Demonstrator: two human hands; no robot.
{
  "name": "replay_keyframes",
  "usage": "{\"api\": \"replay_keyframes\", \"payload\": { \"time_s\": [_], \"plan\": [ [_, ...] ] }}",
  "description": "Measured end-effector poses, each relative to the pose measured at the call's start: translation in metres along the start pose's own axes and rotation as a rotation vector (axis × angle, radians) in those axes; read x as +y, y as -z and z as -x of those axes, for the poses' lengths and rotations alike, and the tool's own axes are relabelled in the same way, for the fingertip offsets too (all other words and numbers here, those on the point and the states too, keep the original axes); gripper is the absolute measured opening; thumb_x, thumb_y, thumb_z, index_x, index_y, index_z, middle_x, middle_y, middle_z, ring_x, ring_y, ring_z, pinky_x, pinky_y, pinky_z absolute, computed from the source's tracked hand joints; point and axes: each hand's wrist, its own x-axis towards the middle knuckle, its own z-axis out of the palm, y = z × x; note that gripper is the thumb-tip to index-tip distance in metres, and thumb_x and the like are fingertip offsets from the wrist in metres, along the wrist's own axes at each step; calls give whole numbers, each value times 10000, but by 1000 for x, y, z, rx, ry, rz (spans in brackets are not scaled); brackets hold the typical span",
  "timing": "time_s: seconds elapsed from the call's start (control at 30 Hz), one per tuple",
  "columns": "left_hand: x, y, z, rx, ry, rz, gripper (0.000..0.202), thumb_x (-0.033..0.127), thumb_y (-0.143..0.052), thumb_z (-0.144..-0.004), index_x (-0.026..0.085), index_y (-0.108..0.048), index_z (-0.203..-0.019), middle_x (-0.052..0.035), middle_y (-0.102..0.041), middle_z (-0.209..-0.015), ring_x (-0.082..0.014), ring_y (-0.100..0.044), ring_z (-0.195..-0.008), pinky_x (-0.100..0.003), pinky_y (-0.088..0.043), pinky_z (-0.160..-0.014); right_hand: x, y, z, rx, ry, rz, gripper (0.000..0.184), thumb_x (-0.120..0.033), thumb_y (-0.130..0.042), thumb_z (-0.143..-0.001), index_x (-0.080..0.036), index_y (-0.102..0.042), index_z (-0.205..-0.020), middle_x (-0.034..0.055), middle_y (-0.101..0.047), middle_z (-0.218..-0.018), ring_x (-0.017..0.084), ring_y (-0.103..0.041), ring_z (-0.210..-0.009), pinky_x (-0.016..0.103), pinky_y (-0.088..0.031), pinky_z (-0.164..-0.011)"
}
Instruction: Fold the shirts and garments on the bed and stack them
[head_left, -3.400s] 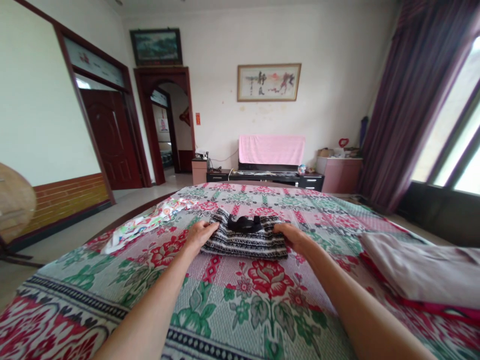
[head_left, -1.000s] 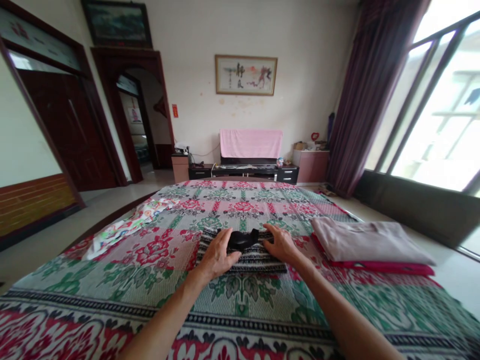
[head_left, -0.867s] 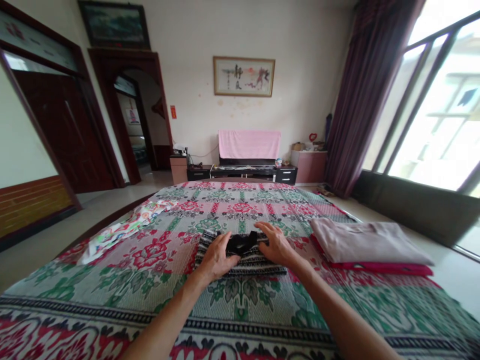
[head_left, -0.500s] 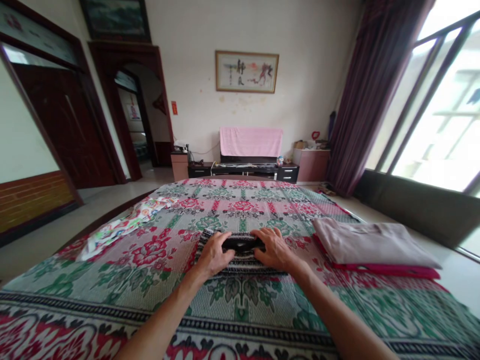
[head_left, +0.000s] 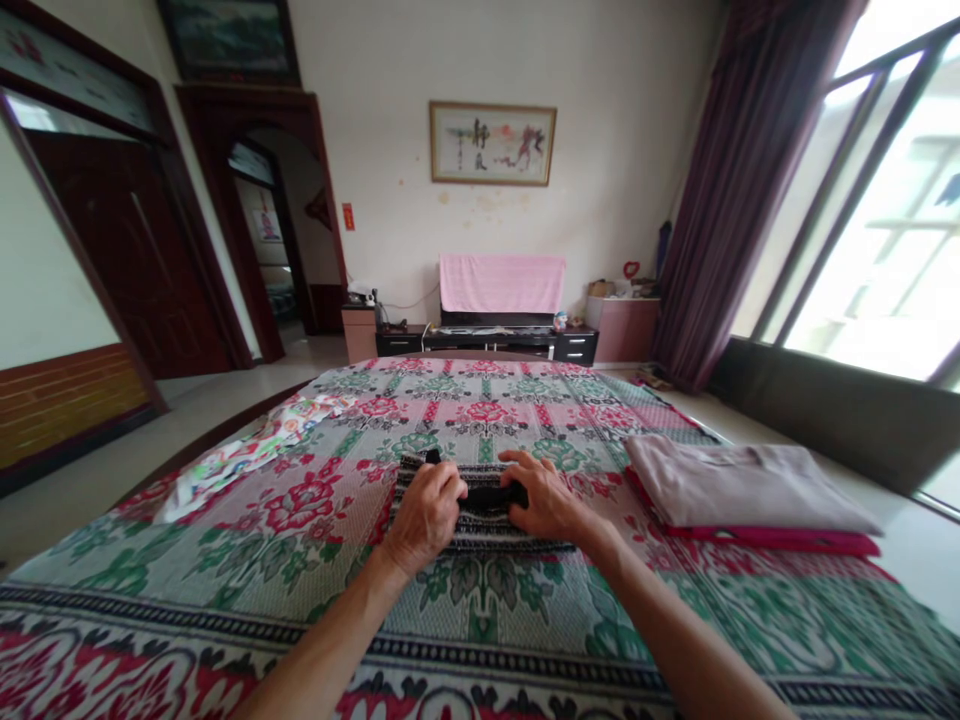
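A folded black-and-white striped knit garment (head_left: 487,540) lies flat on a flowered cloth (head_left: 480,615) in front of me. Across its top runs a black fabric strip (head_left: 486,497). My left hand (head_left: 424,508) is closed around the strip's left part, and a black end pokes up behind the knuckles. At the other side, my right hand (head_left: 546,498) pinches the strip between thumb and curled fingers. Both hands rest over the garment, hiding parts of it. Whether the strip belongs to the garment I cannot tell.
To the right sits a folded stack, a greyish-pink garment (head_left: 750,485) over a red one (head_left: 787,543). A crumpled white patterned cloth (head_left: 255,450) lies to the left. Beyond the table stands a low black cabinet (head_left: 575,346), with a pink cloth (head_left: 502,283) draped above it.
My left hand has turned and closed its fingers over the black strip, which now looks narrower and flatter. My right fingers have curled in on its right end.
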Motion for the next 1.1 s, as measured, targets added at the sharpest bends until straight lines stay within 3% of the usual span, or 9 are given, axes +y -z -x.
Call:
{"api": "replay_keyframes", "payload": {
  "time_s": [0.1,0.2,0.27,0.37,0.47,0.6,0.73,0.87,1.1],
  "plan": [
    [-1,1,-1,3,6,16,269,33,-421,-740,187,-588,-884,-91,-556,-1154,-233,-479,-1146,-412,-377,-997,1,3,-1,-3,-1,-15,263,-142,-549,-629,-189,-574,-887,78,-591,-1079,210,-533,-991,355,-341,-883],
    [-7,0,-1,19,99,17,435,90,-495,-709,199,-556,-1126,-95,-470,-1328,-270,-376,-1274,-448,-322,-1060,-2,10,-2,1,-10,59,241,-172,-573,-646,-192,-575,-886,38,-610,-877,197,-536,-866,357,-327,-866],
    [-16,-1,-1,39,208,14,589,163,-554,-693,208,-472,-1274,-103,-403,-1401,-302,-328,-1312,-472,-314,-1069,-3,14,-2,15,-6,92,293,-201,-587,-657,-194,-576,-950,40,-604,-888,195,-529,-856,362,-316,-870],
    [-34,-6,3,84,388,38,651,250,-578,-695,178,-429,-1325,-133,-418,-1392,-312,-351,-1303,-476,-320,-1066,-1,17,-2,20,-31,92,407,-227,-578,-677,-197,-561,-1082,64,-596,-983,196,-534,-881,341,-332,-857],
    [-50,-9,8,50,606,111,582,278,-549,-719,139,-481,-1280,-145,-529,-1289,-284,-469,-1218,-425,-370,-1031,5,18,-1,-23,-123,82,495,-217,-551,-675,-183,-547,-1169,86,-599,-1032,203,-552,-880,320,-363,-822],
    [-60,-6,8,4,809,169,514,234,-532,-708,120,-564,-1208,-135,-630,-1148,-251,-582,-1072,-344,-441,-933,11,21,0,-59,-180,130,442,-190,-547,-652,-187,-603,-1091,76,-629,-963,229,-557,-907,348,-348,-849],
    [-62,6,4,27,863,203,467,186,-512,-675,164,-632,-1126,-55,-694,-899,-204,-631,-847,-297,-473,-791,12,21,-1,-25,-187,193,313,-189,-553,-668,-216,-645,-967,57,-631,-910,225,-553,-899,351,-329,-837],
    [-64,18,4,11,868,355,297,195,-494,-639,192,-700,-853,-3,-681,-733,-182,-613,-740,-249,-446,-674,12,18,-1,-1,-193,217,210,-189,-570,-656,-209,-649,-849,62,-618,-896,222,-552,-900,343,-332,-820],
    [-79,22,14,147,848,968,183,223,-524,-596,157,-629,-731,18,-622,-658,-139,-560,-631,-230,-421,-606,12,29,1,-70,-145,8,322,-199,-587,-627,-192,-618,-947,44,-650,-850,201,-576,-816,359,-386,-816]
  ]
}}
